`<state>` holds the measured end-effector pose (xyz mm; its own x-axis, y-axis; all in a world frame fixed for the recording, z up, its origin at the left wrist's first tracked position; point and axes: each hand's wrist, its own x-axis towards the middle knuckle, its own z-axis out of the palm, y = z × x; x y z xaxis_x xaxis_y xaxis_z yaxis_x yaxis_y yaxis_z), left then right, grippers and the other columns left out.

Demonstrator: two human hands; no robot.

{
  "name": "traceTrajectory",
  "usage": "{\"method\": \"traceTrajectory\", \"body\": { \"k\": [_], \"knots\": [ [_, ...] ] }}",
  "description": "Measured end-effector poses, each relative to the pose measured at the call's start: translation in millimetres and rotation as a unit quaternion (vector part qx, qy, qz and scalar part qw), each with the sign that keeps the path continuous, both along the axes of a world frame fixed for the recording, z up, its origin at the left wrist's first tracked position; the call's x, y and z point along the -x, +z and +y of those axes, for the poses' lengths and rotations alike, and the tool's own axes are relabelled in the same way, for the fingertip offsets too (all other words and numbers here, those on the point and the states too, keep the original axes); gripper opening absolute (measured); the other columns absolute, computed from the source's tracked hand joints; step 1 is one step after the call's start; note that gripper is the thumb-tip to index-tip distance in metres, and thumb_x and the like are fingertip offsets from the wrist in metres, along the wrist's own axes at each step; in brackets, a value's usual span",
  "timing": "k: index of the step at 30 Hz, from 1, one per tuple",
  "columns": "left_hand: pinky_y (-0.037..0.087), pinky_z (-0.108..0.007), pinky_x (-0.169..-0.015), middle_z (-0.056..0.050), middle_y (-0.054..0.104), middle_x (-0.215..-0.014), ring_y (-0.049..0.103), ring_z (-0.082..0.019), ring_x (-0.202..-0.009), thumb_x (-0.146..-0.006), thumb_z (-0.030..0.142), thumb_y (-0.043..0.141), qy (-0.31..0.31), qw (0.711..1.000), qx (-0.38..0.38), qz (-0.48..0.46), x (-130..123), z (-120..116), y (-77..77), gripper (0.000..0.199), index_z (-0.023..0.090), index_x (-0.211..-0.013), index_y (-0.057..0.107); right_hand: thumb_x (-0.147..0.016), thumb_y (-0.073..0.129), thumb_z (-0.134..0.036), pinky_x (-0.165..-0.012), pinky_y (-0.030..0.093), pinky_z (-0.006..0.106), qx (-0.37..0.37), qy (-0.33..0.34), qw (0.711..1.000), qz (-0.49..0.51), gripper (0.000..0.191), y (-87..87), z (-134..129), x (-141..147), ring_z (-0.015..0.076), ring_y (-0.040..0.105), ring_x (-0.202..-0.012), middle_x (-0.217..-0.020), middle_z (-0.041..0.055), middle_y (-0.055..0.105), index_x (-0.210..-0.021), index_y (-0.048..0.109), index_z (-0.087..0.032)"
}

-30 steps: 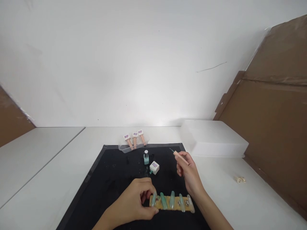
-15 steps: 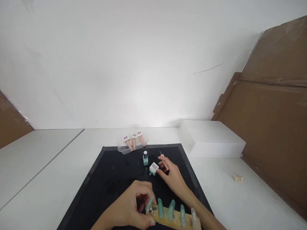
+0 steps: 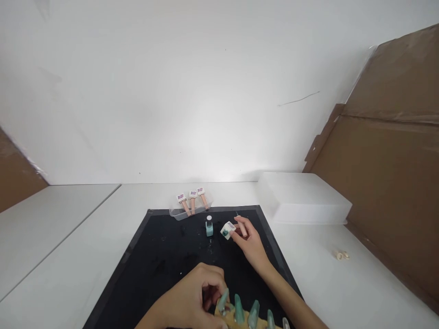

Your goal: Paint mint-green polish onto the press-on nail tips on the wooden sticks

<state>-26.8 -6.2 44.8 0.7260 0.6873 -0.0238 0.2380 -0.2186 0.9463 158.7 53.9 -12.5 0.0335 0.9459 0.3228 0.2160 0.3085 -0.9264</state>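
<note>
My left hand (image 3: 197, 294), low in the middle, is closed on the left end of a tan strip (image 3: 231, 320). Several long green false nails (image 3: 239, 310) stand up on it, and the bottom edge of the view cuts it off. My right hand (image 3: 253, 242), over the right half of the black mat (image 3: 151, 251), pinches a white square nail polish bottle (image 3: 227, 229), tilted, with green polish about its mouth. A pink brush cap (image 3: 242, 227) rests among the same hand's fingers, brush end pointing away. Left of that bottle, a small teal polish bottle (image 3: 209, 228) stands upright, capped.
At the mat's far edge is a clear tray (image 3: 178, 214) with three white-and-pink polish bottles (image 3: 193, 201). A white plastic box (image 3: 305, 198) sits at the back right. Small cream rings (image 3: 341, 255) lie on the white table at right. Cardboard (image 3: 394, 173) walls the right side.
My right hand has lifted the white polish bottle up and to the right, tilting its green mouth into view. My left hand and the nail strip have shifted slightly right and down.
</note>
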Motion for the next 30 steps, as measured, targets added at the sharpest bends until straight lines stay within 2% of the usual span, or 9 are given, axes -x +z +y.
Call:
{"method": "traceTrajectory", "body": {
  "k": [3,6,9,13,18,24,30],
  "knots": [
    [0.031,-0.017,-0.042,0.005,0.047,-0.064,0.041,-0.005,-0.047,-0.053,0.032,0.075,-0.007,1.0,0.012,0.007,0.2,0.4,-1.3,0.027,0.017,-0.056,0.053,-0.084,0.054,-0.023,-0.071,0.054,0.033,-0.028,-0.005,0.999,-0.023,0.031,1.9,-2.1,-3.0,0.0218,0.065,-0.085,-0.095,0.0069,0.066,-0.115,0.049,-0.022],
    [0.031,-0.017,-0.041,0.005,0.047,-0.063,0.04,-0.005,-0.046,-0.052,0.029,0.075,-0.014,1.0,0.015,0.01,-0.5,0.5,-2.5,0.025,0.017,-0.057,0.054,-0.082,0.056,-0.018,-0.08,0.051,0.037,-0.07,0.011,0.994,-0.083,0.033,2.7,-8.8,-1.3,0.0242,0.062,-0.096,-0.108,0.009,0.064,-0.115,0.052,-0.024],
    [0.03,-0.017,-0.041,0.005,0.047,-0.062,0.04,-0.005,-0.046,-0.051,0.027,0.074,-0.021,0.999,0.015,0.019,-1.8,0.7,-2.1,0.024,0.017,-0.055,0.053,-0.08,0.057,-0.011,-0.084,0.049,0.039,-0.12,0.05,0.979,-0.159,0.036,1.7,-14.8,3.6,0.0254,0.06,-0.096,-0.105,0.0079,0.065,-0.113,0.058,-0.026],
    [0.031,-0.017,-0.041,0.006,0.046,-0.059,0.039,-0.005,-0.044,-0.049,0.031,0.076,-0.03,0.999,0.018,0.031,-3.9,0.7,0.5,0.027,0.018,-0.054,0.052,-0.082,0.051,-0.006,-0.085,0.049,0.041,-0.176,0.094,0.948,-0.25,0.038,-1.2,-16.8,10.0,0.0263,0.056,-0.099,-0.104,0.0093,0.065,-0.114,0.057,-0.027],
    [0.031,-0.017,-0.041,0.006,0.047,-0.059,0.04,-0.005,-0.045,-0.048,0.026,0.075,-0.02,0.999,0.028,0.026,-3.7,-0.2,0.4,0.024,0.017,-0.055,0.054,-0.081,0.048,-0.001,-0.086,0.049,0.042,-0.201,0.099,0.918,-0.328,0.042,-0.6,-18.1,13.6,0.0261,0.052,-0.099,-0.108,0.0092,0.062,-0.116,0.052,-0.024],
    [0.03,-0.017,-0.041,0.006,0.047,-0.061,0.041,-0.005,-0.046,-0.049,0.022,0.074,-0.022,0.999,0.026,0.026,-0.6,2.3,-1.6,0.022,0.017,-0.056,0.054,-0.072,0.055,0.003,-0.085,0.046,0.04,-0.175,0.115,0.918,-0.335,0.046,5.3,-21.4,10.3,0.0252,0.05,-0.097,-0.106,0.0078,0.06,-0.11,0.053,-0.023],
    [0.029,-0.017,-0.042,0.006,0.045,-0.06,0.04,-0.005,-0.048,-0.049,0.021,0.074,-0.011,0.999,0.013,0.041,0.0,4.6,-1.7,0.023,0.017,-0.057,0.052,-0.075,0.052,0.0,-0.084,0.042,0.041,-0.18,0.135,0.926,-0.303,0.045,7.8,-25.2,7.1,0.0257,0.048,-0.097,-0.103,0.0067,0.06,-0.112,0.051,-0.025]
  ]
}}
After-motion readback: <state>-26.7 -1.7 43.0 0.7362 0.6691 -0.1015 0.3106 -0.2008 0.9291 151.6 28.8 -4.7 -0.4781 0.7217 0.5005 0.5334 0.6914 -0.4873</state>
